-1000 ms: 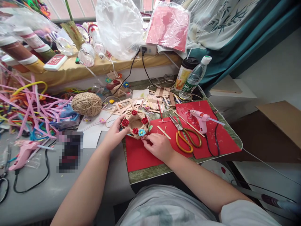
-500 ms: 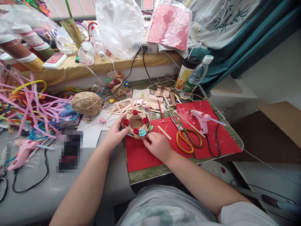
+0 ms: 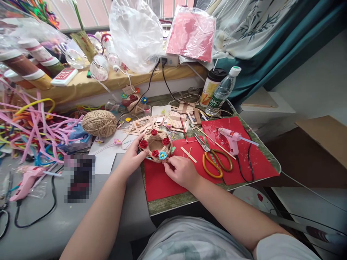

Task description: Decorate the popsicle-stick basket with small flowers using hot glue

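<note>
Twine basket (red roses) between both hands

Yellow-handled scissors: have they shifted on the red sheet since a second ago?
No. The scissors lie in the same place between the wooden stick and the pink glue gun; only the camera moved slightly.

Soft daylight is given from the window at 12 o'clock; edges are bent, and a patch at 8 o'clock is pixelated.
</note>
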`<control>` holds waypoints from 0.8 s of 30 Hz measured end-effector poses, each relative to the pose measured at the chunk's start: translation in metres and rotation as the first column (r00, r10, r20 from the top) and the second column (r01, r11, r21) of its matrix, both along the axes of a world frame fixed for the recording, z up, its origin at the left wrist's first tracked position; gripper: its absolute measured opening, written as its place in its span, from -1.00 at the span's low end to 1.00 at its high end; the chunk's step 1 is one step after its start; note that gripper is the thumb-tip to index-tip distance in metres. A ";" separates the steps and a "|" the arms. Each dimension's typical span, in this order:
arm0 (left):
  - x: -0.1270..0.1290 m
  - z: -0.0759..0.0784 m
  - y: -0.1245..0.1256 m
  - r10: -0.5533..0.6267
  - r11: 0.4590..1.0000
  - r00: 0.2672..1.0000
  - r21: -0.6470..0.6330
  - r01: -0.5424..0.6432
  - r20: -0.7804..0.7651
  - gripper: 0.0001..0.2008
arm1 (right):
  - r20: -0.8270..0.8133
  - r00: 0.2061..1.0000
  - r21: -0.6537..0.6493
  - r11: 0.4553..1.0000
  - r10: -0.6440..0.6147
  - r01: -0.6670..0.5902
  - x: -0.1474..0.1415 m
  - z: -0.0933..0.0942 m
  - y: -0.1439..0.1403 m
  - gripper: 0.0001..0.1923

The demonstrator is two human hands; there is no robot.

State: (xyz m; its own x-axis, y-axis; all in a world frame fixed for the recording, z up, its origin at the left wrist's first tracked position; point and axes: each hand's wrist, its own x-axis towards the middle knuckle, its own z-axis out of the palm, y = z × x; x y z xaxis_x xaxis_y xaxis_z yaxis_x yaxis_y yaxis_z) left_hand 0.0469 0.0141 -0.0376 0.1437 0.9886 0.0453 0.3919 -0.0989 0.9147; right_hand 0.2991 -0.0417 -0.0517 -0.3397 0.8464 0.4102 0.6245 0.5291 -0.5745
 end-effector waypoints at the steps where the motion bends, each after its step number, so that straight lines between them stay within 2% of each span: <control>1: 0.000 0.000 0.000 -0.007 1.000 1.000 -0.013 0.007 0.010 -0.23 | -0.003 1.000 -0.008 1.000 0.010 -0.010 0.000 0.000 0.000 -0.77; 5: -0.001 0.003 0.001 -0.021 0.997 0.998 -0.067 0.025 0.059 -0.23 | -0.004 1.000 -0.058 0.998 0.020 -0.020 0.000 -0.003 0.005 -0.77; 10: -0.001 0.001 0.001 -0.027 0.998 0.998 -0.063 0.030 0.057 -0.25 | -0.031 0.999 -0.081 0.997 0.010 -0.012 -0.002 -0.004 0.007 -0.79; 15: -0.002 0.000 0.001 -0.024 0.996 0.997 -0.081 0.030 0.069 -0.23 | -0.195 0.981 -0.040 0.999 0.009 -0.018 0.007 0.003 0.004 -0.80; 18: -0.007 0.008 0.000 -0.066 0.993 0.996 -0.089 0.071 0.062 -0.24 | -0.299 0.950 -0.029 0.996 -0.086 0.081 0.018 0.005 0.004 -0.87; 19: -0.010 0.012 -0.001 -0.095 0.991 0.994 -0.092 0.100 0.053 -0.23 | -0.319 0.940 -0.025 0.992 -0.124 0.122 0.021 0.005 0.005 -0.79; 21: -0.017 0.019 -0.003 -0.169 0.981 0.986 -0.096 0.168 -0.009 -0.12 | -0.310 0.936 -0.043 0.986 -0.164 0.158 0.025 0.002 0.008 -0.50; 24: -0.019 0.024 -0.008 -0.245 0.969 0.942 -0.093 0.229 -0.230 0.25 | -0.211 0.970 -0.136 0.986 -0.124 0.097 0.025 -0.006 0.014 -0.15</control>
State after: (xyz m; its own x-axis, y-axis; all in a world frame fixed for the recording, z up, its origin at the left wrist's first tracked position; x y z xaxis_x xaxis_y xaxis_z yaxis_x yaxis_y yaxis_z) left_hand 0.0278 0.0059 -0.0141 0.3731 0.9242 -0.0810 0.5712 -0.1601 0.8051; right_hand 0.3241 -0.0278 -0.0576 -0.1551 0.9224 0.3536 0.5275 0.3800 -0.7599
